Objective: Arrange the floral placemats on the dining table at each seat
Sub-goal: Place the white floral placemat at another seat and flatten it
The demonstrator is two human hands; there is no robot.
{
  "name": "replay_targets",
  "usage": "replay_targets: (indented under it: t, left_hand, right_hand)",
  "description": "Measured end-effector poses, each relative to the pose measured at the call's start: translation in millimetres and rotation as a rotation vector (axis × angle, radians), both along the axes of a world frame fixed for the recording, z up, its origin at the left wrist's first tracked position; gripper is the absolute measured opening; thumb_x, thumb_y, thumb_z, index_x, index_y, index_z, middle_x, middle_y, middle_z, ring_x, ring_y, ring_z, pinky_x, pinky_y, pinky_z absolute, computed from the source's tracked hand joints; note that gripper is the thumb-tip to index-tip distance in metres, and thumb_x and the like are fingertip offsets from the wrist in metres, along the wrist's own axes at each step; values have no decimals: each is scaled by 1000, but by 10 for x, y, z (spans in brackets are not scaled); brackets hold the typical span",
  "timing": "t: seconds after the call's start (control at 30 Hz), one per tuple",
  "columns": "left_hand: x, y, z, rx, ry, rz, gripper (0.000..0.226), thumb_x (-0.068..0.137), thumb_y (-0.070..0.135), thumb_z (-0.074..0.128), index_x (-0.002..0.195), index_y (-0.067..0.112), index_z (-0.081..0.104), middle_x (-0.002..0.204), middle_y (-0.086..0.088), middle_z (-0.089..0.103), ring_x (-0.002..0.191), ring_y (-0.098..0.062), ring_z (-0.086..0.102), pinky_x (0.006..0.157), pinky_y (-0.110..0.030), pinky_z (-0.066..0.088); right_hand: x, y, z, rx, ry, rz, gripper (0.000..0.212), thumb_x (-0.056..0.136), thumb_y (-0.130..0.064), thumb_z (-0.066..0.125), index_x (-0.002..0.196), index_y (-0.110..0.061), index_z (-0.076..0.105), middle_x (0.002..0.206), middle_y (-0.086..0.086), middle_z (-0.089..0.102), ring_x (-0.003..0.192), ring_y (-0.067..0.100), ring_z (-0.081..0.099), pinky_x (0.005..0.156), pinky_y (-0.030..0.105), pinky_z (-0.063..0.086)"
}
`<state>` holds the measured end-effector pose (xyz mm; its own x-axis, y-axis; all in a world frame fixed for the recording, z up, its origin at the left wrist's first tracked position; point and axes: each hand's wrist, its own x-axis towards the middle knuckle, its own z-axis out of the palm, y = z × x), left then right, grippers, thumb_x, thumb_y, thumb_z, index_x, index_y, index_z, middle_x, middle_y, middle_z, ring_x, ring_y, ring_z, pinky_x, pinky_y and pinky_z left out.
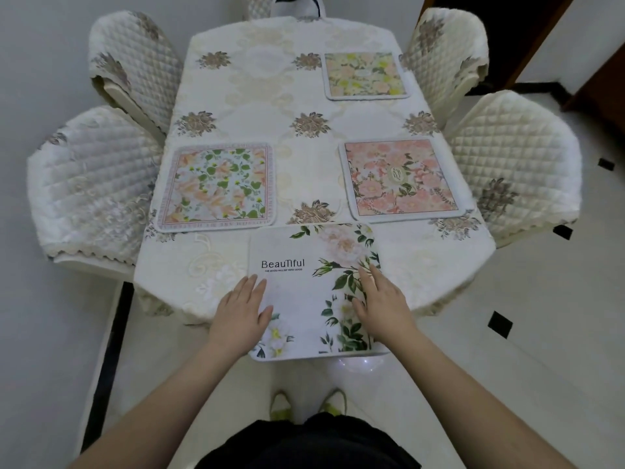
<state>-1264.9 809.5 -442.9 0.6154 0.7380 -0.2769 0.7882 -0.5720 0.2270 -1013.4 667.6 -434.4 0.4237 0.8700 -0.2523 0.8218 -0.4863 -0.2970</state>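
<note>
A white placemat printed "Beautiful" [304,292] lies at the near end of the dining table [257,96], its near edge hanging past the table edge. My left hand [241,311] rests flat on its left side and my right hand [380,304] flat on its right side, fingers spread, gripping nothing. A green-leaf floral placemat [216,186] lies at the near-left seat. A pink floral placemat [402,179] lies at the near-right seat. A yellow-toned floral placemat [365,74] lies at the far-right seat.
Quilted covered chairs stand around the table: two on the left [91,184] [135,66], two on the right [514,177] [446,52], one at the far end [260,5]. A dark doorway [500,32] is at the far right. My feet [307,404] are on the tiled floor.
</note>
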Motion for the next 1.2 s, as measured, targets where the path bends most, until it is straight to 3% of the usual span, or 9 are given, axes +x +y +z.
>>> replay_targets:
  t: [0.1,0.3,0.47,0.6,0.83,0.97,1.1,1.2]
  left_hand:
    - [-28,49,-82,-31,-14,-10,63,90,44,31,135,7,55,141,-20,52,128,-38,51,96,-53,47]
    - [-19,24,-219,-66,-29,57,60,92,42,38,144,12,45,149,-28,37,137,-44,37,105,-55,38]
    - [-9,-21,-346,-146,-76,176,67,87,45,29,139,8,51,141,-36,43,129,-49,45,98,-57,44]
    - [62,-102,-283,-138,-109,260,61,91,38,39,146,12,41,153,-28,31,142,-40,29,109,-52,32]
    - [157,-131,-127,-199,-263,357,54,100,28,45,152,17,31,160,-17,20,148,-28,17,116,-39,19]
    - [201,-159,34,-248,-491,493,52,99,23,49,149,17,36,155,-7,34,142,-21,32,110,-34,30]
    - [256,-133,228,-324,-702,677,56,93,13,60,145,18,39,127,6,56,107,-14,58,84,-24,46]
    - [227,-50,200,-586,-845,885,61,90,12,67,144,14,39,124,2,59,102,-18,64,92,-41,52]
  right_hand:
    - [0,-8,-66,-45,1,-4,65,99,-41,42,155,-18,16,162,11,14,145,27,23,115,40,24]
    - [-28,-44,-181,-106,-26,-4,65,99,-42,41,155,-22,15,162,14,11,149,30,10,118,44,16]
    - [55,-48,-261,-182,-38,-76,66,98,-45,41,154,-28,10,161,23,-1,149,37,0,119,46,10]
    - [99,-48,-292,-227,-18,-95,66,99,-45,38,154,-23,11,160,25,9,148,37,8,119,46,10]
    - [93,-107,-219,-69,28,-131,58,99,-35,43,151,-16,25,156,22,24,145,34,19,118,44,18]
    - [93,-120,-68,85,139,-166,55,100,-28,45,150,-13,27,156,14,27,142,28,29,114,39,25]
    - [113,-93,110,261,422,-356,53,101,-25,44,150,-12,30,151,5,37,130,20,45,103,31,37]
    - [168,-47,176,325,605,-566,49,100,-24,47,147,-16,37,135,0,55,111,17,57,87,31,45]
